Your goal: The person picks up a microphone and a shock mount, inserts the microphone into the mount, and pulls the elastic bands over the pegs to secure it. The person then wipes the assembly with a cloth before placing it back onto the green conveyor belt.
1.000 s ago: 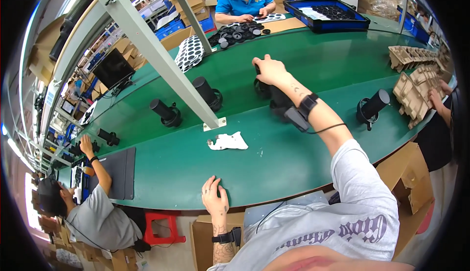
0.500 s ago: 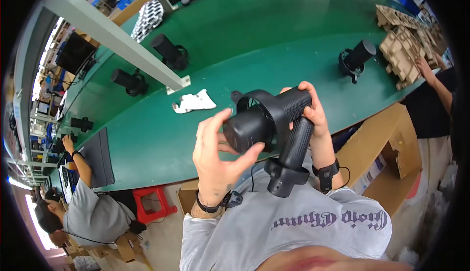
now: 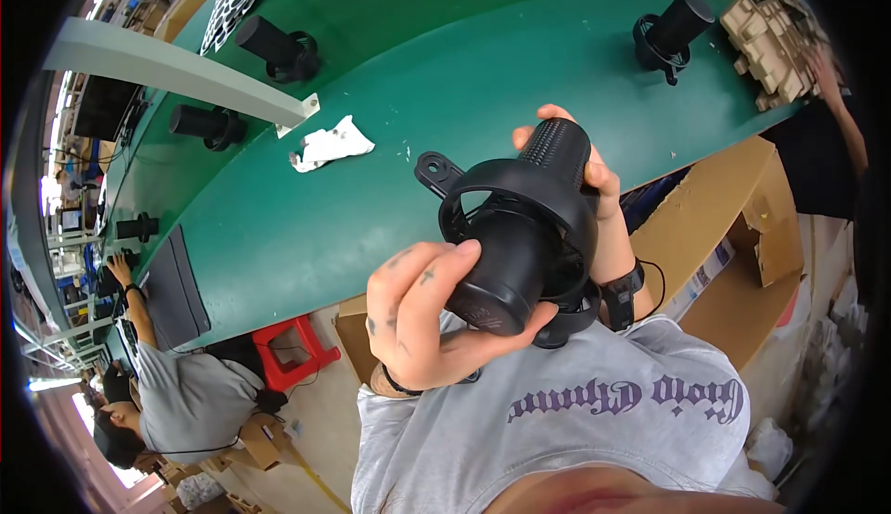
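A black microphone [image 3: 506, 268] in a ring-shaped shock mount [image 3: 534, 180] is held tilted in front of my chest. My left hand [image 3: 413, 314] wraps its fingers and thumb around the smooth, wide end. My right hand [image 3: 601, 175] is closed around the textured mesh end, its fingers partly hidden behind it. Below and behind the mount shows part of a second black microphone [image 3: 566, 324], mostly hidden by the first. A mounting tab with a hole [image 3: 436, 171] juts out from the ring on the left.
More black microphones in mounts stand on the green bench [image 3: 306, 226]: one at right [image 3: 673, 36], several at left. A crumpled white wrapper [image 3: 334, 146] lies beside a metal post [image 3: 213, 83]. Cardboard trays [image 3: 766, 50] sit far right, a carton [image 3: 715, 226] nearer. A co-worker [image 3: 190, 403] works at left.
The held microphones have turned and come closer to my chest, the second one now mostly behind the first. My left hand has closed around the wide end. The whole view has shifted.
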A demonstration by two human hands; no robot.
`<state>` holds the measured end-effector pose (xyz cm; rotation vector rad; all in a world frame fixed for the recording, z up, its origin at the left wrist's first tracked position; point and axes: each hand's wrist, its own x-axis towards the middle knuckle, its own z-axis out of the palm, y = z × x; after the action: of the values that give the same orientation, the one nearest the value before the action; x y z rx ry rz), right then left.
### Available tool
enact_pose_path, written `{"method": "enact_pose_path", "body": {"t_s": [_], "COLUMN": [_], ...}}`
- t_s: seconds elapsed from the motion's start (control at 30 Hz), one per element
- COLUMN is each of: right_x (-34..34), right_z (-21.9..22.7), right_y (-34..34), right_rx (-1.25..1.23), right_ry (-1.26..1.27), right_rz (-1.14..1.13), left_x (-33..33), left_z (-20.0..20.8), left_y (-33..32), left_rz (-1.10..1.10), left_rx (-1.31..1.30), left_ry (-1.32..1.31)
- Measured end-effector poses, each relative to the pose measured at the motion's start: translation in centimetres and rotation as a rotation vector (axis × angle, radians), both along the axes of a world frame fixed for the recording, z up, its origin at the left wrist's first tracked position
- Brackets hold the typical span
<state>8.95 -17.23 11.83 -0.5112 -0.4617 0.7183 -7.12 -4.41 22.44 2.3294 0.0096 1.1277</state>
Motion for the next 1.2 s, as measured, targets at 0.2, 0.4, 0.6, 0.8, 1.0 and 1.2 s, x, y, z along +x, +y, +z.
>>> {"method": "enact_pose_path", "body": {"t_s": [0.2,0.4,0.6,0.8,1.0,1.2], "right_x": [-0.1,-0.2,-0.2,0.1,-0.5,-1.3], "right_z": [0.5,0.8,0.3,0.3,0.5,1.2], "right_y": [-0.1,-0.1,-0.2,0.0,0.1,-0.1], "right_rx": [0.004,0.044,0.048,0.068,0.128,0.003], "right_ry": [0.085,0.105,0.107,0.086,0.172,0.214], "right_rz": [0.027,0.07,0.099,0.111,0.149,0.107], "left_x": [0.0,-0.5,0.3,-0.1,0.1,-0.1], "left_z": [-0.1,-0.7,-0.9,-0.1,-0.5,0.0], "left_y": [-0.2,-0.4,-0.7,-1.4,-1.2,-1.1], "left_rz": [-0.092,-0.157,-0.261,-0.222,-0.241,-0.28], "left_rx": [0.062,0.068,0.119,0.22,0.36,0.401], "left_ry": [0.012,-0.045,-0.123,-0.031,-0.104,-0.091]}}
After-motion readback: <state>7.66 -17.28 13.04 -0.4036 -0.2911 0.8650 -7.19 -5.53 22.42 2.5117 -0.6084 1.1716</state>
